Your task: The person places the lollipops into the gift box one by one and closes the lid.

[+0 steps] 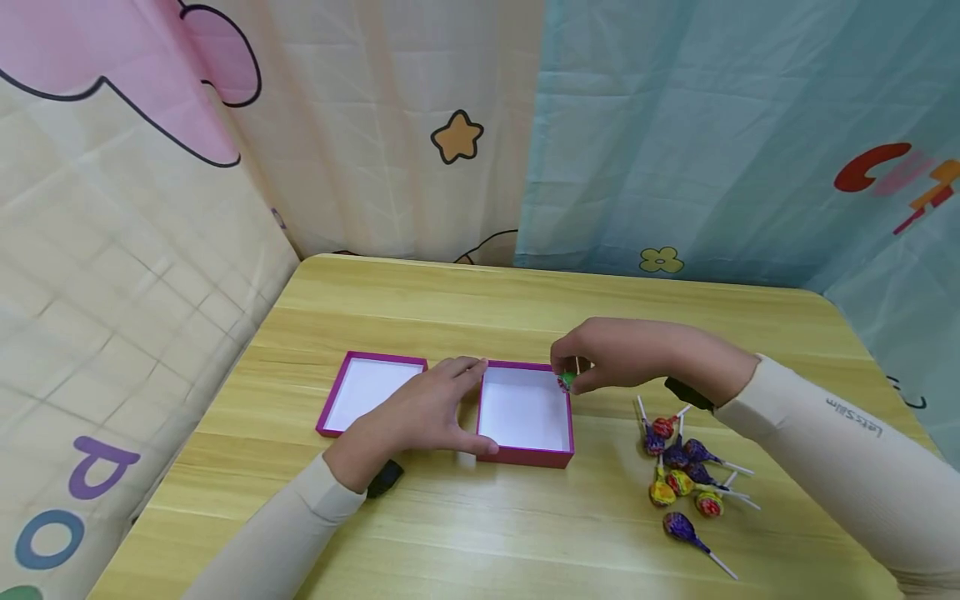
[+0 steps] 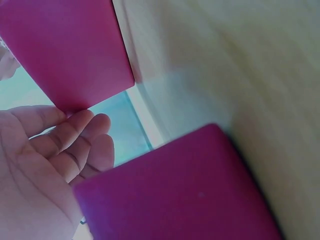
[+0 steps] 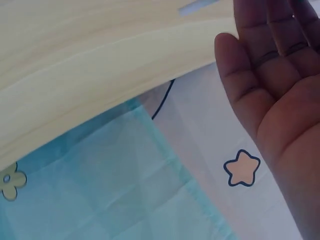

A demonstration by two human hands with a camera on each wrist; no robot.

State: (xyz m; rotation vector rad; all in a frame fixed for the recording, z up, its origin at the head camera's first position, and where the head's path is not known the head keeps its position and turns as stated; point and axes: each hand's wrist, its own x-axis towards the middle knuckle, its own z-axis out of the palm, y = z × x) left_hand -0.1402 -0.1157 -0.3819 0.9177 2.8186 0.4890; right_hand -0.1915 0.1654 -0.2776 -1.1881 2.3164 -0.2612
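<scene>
A magenta box [image 1: 534,457] with a white inside stands uncovered mid-table. My left hand [image 1: 423,408] holds its left side, thumb at the front corner and fingers at the back corner. In the left wrist view, fingertips touch the box's magenta wall [image 2: 80,55]. Over the box's back right rim, my right hand [image 1: 618,354] pinches a lollipop with a green wrapper [image 1: 567,382], its head hanging downward. In the right wrist view the right hand [image 3: 285,95] shows its palm side, with most fingertips cut off by the frame.
The matching shallow lid [image 1: 371,385] lies inside up, left of the box and partly under the left forearm. Several lollipops [image 1: 678,483] in purple, red and yellow wrappers lie in a loose group at right, one purple lollipop [image 1: 680,527] nearest. Printed curtains [image 1: 450,200] border the table.
</scene>
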